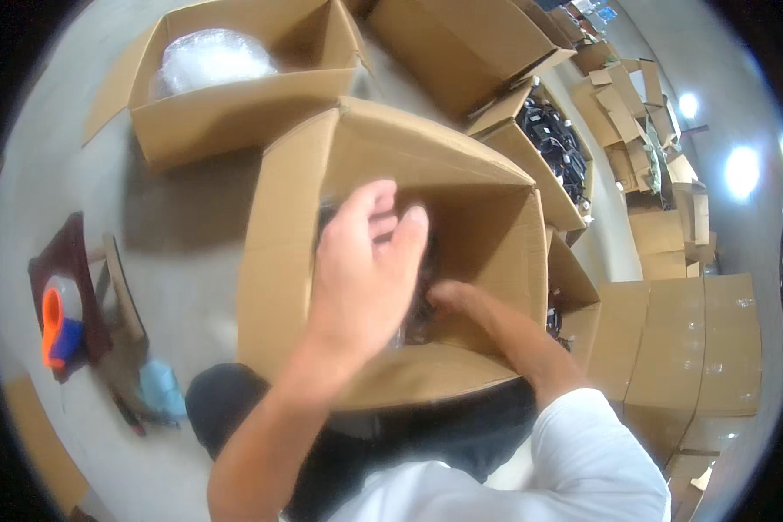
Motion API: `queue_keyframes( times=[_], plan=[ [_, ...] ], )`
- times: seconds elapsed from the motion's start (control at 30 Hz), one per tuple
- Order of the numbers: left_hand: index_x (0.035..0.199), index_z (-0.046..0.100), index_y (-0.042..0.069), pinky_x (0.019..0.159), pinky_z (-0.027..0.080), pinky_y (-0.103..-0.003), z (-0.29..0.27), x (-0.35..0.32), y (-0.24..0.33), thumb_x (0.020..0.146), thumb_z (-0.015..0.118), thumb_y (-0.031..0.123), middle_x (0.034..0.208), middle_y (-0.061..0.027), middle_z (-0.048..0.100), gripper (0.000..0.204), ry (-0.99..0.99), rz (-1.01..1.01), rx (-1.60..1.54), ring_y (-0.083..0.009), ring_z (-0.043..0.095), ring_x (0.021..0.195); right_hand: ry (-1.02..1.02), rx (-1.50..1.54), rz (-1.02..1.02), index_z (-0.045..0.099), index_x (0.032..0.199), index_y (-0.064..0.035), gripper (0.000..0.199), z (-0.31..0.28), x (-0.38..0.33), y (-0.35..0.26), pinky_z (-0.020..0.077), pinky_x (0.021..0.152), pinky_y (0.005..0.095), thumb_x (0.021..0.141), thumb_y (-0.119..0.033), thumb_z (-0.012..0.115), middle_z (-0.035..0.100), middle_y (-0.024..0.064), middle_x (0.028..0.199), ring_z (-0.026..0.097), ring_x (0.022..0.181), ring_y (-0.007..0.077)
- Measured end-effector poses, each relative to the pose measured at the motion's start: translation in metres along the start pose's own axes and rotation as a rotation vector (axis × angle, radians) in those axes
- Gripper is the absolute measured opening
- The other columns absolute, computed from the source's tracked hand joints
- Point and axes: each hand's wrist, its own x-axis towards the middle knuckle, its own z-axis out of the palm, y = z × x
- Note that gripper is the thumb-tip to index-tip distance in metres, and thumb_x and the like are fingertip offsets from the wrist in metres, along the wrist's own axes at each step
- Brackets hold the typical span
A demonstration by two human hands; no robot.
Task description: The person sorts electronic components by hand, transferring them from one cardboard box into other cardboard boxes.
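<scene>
Both hands reach into the box (383,261) at centre: left hand (370,261) fingers loosely curled, holding nothing visible; right hand (448,296) buried at 3 o'clock, grip hidden. Blind groping could snag the dark contents.

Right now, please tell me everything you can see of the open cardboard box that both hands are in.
The open cardboard box is plain brown corrugated cardboard, with its top flaps raised. It stands on the pale floor, in front of the person and among other open boxes. The left hand hovers over its opening, fingers curled; the right hand reaches down inside. The inside is dark; something dark and something clear and shiny lie there, too blurred to identify.
</scene>
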Motion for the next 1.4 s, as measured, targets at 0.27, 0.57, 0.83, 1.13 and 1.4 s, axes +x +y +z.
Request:
queue_keyframes(
  times=[0.27, 0.57, 0.83, 1.13, 1.4],
  plan=[
    [0.135, 0.054, -0.009, 0.096, 0.051, -0.031, -0.001, 0.001, -0.002, 0.100, 0.067, 0.021, 0.127, -0.0218, 0.063, 0.049, -0.020, 0.005, -0.026, -0.0209, 0.064, 0.112, 0.248, -1.099, -0.872, 0.069, 0.075, 0.0007, 0.020, -0.016, 0.000, 0.054, 0.0571, 0.063, 0.0419, 0.071, -0.018, 0.065, 0.071, 0.0204, 0.082, 0.067, 0.070, 0.0362],
    [0.132, 0.056, -0.009, 0.095, 0.051, -0.030, -0.009, 0.000, -0.006, 0.100, 0.067, 0.020, 0.124, -0.0197, 0.065, 0.045, -0.034, -0.021, 0.092, -0.0182, 0.065, 0.110, 0.358, -1.170, -1.045, 0.071, 0.104, 0.0017, 0.050, 0.069, -0.087, -0.082, 0.0564, 0.088, 0.0478, 0.076, -0.039, 0.081, 0.072, 0.0239, 0.105, 0.069, 0.104, 0.0373],
    [0.132, 0.056, -0.009, 0.095, 0.051, -0.029, -0.014, -0.003, 0.007, 0.100, 0.066, 0.019, 0.123, -0.0164, 0.066, 0.043, 0.019, -0.018, 0.047, -0.0180, 0.065, 0.108, 0.477, -1.330, -0.885, 0.053, 0.123, 0.0077, 0.079, 0.078, -0.049, 0.005, 0.0572, 0.077, 0.0460, 0.076, -0.050, 0.082, 0.066, 0.0249, 0.111, 0.070, 0.095, 0.0364],
    [0.121, 0.063, -0.008, 0.089, 0.056, -0.040, 0.003, -0.017, -0.005, 0.095, 0.066, 0.018, 0.116, -0.0269, 0.067, 0.037, -0.040, 0.229, 0.301, -0.0360, 0.069, 0.104, 0.251, -0.978, -0.914, 0.052, 0.136, 0.0027, 0.060, 0.069, -0.106, -0.053, 0.0528, 0.089, 0.0433, 0.091, -0.032, 0.072, 0.063, 0.0226, 0.126, 0.065, 0.107, 0.0316],
    [0.121, 0.063, -0.006, 0.089, 0.056, -0.037, -0.015, -0.034, 0.047, 0.097, 0.066, 0.016, 0.111, -0.0198, 0.069, 0.032, -0.123, 0.261, 0.299, -0.0281, 0.069, 0.104, -0.170, -0.468, -1.189, 0.053, 0.138, -0.0006, 0.045, 0.082, -0.185, -0.114, 0.0450, 0.103, 0.0419, 0.099, -0.022, 0.061, 0.061, 0.0200, 0.129, 0.057, 0.118, 0.0275]
  ],
)
